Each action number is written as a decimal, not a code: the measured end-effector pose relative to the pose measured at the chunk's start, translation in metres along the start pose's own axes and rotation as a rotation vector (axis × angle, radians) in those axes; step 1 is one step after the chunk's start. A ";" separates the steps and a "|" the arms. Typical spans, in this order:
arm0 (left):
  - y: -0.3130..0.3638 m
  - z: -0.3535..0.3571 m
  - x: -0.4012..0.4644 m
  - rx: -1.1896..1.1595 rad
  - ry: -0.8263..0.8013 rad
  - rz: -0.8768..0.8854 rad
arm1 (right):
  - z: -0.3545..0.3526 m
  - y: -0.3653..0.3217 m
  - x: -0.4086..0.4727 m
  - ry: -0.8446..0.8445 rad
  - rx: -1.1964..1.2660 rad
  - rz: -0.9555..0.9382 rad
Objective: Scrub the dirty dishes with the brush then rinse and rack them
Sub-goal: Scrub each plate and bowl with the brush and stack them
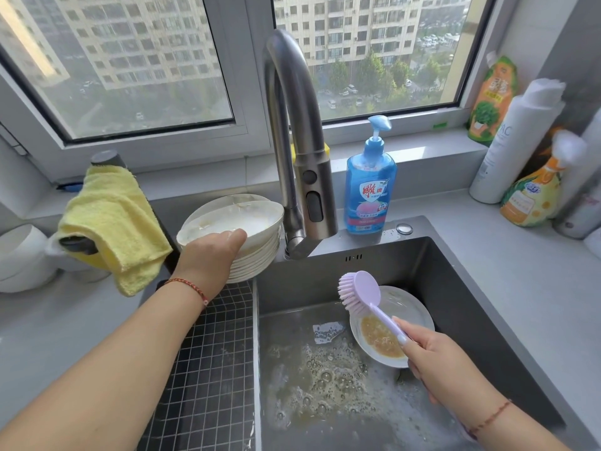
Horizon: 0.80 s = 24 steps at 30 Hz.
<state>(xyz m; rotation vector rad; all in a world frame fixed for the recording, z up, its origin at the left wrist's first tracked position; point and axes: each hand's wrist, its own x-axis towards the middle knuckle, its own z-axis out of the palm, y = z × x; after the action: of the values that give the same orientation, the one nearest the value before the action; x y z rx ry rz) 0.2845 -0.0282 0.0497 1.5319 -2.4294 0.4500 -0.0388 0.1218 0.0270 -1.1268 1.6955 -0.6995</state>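
A stack of dirty white plates (257,258) stands on the black grid mat left of the sink. My left hand (211,258) grips the near rim of the top plate (237,219), which is tilted up off the stack. My right hand (435,356) holds the handle of a lilac dish brush (361,292), its bristled head raised over the sink and facing left. Under the brush a white plate (413,307) with brown food residue lies tilted in the dark sink (455,288).
Foamy dirty water covers the sink floor. The steel faucet (292,141) arches over the sink's back left. A blue soap bottle (370,187) stands behind it. A yellow cloth (110,222) hangs at left by white bowls (22,255). Bottles line the right counter.
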 end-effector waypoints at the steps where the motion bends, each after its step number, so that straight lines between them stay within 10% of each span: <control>1: -0.001 0.002 -0.001 -0.023 -0.026 -0.014 | 0.000 0.000 0.000 0.003 -0.003 0.003; 14: -0.005 -0.010 -0.005 -0.165 -0.418 -0.157 | -0.002 0.001 -0.002 -0.011 -0.009 0.006; 24: 0.061 0.008 -0.054 -0.260 0.124 0.095 | -0.010 0.007 -0.005 -0.005 0.017 0.012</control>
<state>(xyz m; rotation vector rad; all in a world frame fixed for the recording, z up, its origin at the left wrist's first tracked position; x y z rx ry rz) 0.2517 0.0381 0.0147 1.2490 -2.3631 0.2265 -0.0498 0.1292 0.0269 -1.1053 1.6880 -0.7016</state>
